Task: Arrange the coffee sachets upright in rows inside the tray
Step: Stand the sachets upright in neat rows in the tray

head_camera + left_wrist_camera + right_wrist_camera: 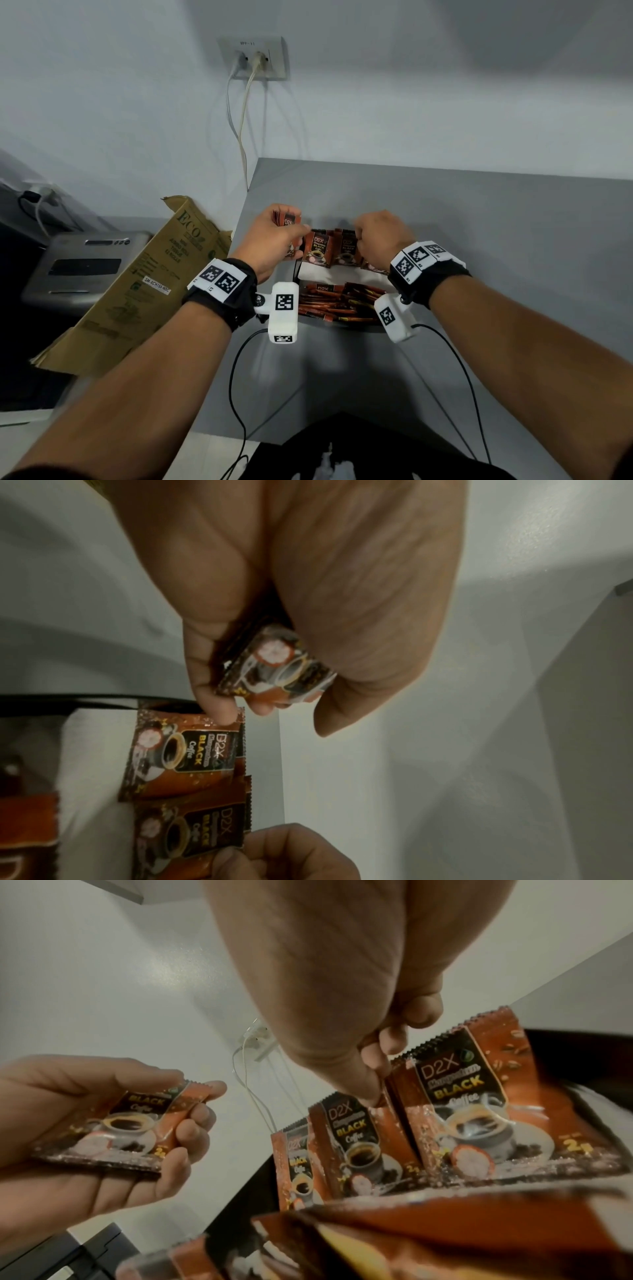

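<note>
A back row of upright sachets (322,248) is being built in the tray (295,270), steadied by the pinching right hand (380,236), spares being gripped in the left hand (274,236), a loose pile (339,303) awaiting.

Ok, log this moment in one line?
left hand: holds brown foil coffee sachets | right hand: pinches upright sachet in back row | black tray: front sachets lying flat
</note>
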The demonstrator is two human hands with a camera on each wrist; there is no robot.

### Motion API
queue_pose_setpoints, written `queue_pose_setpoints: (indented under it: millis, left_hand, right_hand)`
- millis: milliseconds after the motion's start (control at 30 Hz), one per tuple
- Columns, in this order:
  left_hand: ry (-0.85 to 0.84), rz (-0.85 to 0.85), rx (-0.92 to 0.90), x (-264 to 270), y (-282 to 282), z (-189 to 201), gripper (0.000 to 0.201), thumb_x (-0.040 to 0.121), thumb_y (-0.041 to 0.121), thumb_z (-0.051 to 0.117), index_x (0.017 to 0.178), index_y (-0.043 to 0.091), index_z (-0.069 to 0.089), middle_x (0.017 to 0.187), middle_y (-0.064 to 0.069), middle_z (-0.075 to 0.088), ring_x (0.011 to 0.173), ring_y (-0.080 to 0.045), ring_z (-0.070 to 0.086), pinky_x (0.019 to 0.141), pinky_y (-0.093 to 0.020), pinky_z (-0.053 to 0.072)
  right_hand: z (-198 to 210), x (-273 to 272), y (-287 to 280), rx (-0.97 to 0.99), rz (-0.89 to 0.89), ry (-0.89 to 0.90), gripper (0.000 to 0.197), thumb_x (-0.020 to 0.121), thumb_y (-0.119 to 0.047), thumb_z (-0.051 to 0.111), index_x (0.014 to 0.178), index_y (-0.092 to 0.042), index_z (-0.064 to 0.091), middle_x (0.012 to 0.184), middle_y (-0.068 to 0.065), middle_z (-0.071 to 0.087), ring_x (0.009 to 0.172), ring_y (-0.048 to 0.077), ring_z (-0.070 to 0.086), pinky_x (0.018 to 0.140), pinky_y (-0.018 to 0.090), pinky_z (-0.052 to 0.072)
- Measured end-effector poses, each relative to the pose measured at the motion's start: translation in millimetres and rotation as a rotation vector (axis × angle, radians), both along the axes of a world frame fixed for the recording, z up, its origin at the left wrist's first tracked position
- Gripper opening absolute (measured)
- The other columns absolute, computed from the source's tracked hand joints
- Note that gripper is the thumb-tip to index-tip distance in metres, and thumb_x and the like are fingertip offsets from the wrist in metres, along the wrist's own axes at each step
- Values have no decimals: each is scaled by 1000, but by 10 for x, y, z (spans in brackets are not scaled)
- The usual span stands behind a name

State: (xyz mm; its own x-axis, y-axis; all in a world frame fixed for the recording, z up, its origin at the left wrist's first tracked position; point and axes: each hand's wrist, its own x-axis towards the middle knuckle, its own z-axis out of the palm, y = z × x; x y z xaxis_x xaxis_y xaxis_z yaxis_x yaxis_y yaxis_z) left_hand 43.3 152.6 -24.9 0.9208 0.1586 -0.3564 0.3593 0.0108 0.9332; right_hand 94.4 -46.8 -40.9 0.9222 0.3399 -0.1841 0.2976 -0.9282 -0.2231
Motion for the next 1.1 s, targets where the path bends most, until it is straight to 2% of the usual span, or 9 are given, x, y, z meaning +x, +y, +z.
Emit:
queue_pose_setpoints:
  millis: [133,267,433,567,633,733,867,1000,1100]
  left_hand:
    - [13,-3,-8,-17,1,-6,26,91,4,66,112,16,58,91,-4,58,72,-15,59,69,-34,58]
    - [48,5,-118,-14,-7,20,40,84,-14,51,119,6,57,96,-12,64,66,-24,63,64,-39,58]
    - [-7,-88,-103,3,-88,44,53,76,-22,63,123,3,56,103,-20,63,88,-35,64,91,-62,50]
    - [-85,-162,-172,4,-183,95,60,58,-12,73,113,6,57,96,-18,65,85,-30,65,80,-45,57]
    - [-99,-181,-185,2,-193,94,57,60,-12,73,111,6,56,93,-17,66,79,-26,66,70,-36,59]
    - [-96,-141,-131,-1,-149,55,52,68,-13,78,109,8,56,93,-18,65,77,-27,66,60,-32,57]
    - [-63,36,8,42,28,-21,42,81,0,75,116,14,56,100,-11,57,75,-23,61,67,-34,54]
    - [-48,110,62,59,173,-92,33,86,1,68,112,17,56,94,-9,56,73,-19,57,69,-36,54]
    - [-33,93,83,43,192,-119,30,87,2,68,110,18,58,92,-6,56,74,-20,57,70,-35,54]
  right_hand:
    - [-14,-10,-12,-19,-1,-36,7,92,-8,58,95,-10,64,95,9,64,82,24,58,67,33,47]
    - [0,20,-51,98,-29,-39,14,91,-19,65,103,-13,62,102,5,59,90,22,53,73,32,43]
    - [325,-15,48,546,2,60,25,85,-30,72,109,-20,71,96,-7,69,86,6,63,83,22,50]
    - [460,-62,162,672,12,160,24,82,-27,77,106,-26,74,90,-11,73,83,-1,68,81,18,52]
    - [470,-64,182,679,-2,150,21,80,-24,79,101,-27,74,83,-10,73,76,-2,67,79,19,50]
    - [490,-35,172,662,1,142,22,79,-19,79,98,-27,71,78,-7,74,65,-2,65,78,23,51]
    - [473,41,146,469,16,78,13,88,-11,69,95,-22,71,72,-8,74,67,-5,66,64,7,46]
    - [293,64,239,334,68,149,13,92,-7,64,95,-18,70,67,-4,74,65,3,70,66,21,56]
    - [147,80,378,259,95,150,17,89,-4,64,92,-19,69,84,-1,73,79,15,71,77,31,59]
